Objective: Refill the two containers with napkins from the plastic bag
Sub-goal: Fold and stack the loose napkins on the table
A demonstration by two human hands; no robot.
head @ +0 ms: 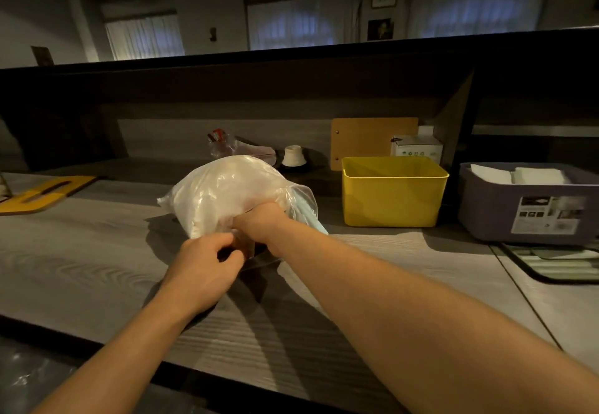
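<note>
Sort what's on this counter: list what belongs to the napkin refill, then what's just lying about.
Job: plastic bag of napkins, held by left hand and right hand; yellow container; purple container.

Lying about: wooden board, white box, yellow cutout, small white holder.

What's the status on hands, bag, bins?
Both hands, left hand and right hand, gripping plastic bag mouth. Yellow container looks empty; purple container holds napkins. Path unobstructed.

Dim room, overhead light, soft shadows, wide-angle bending at edges
</note>
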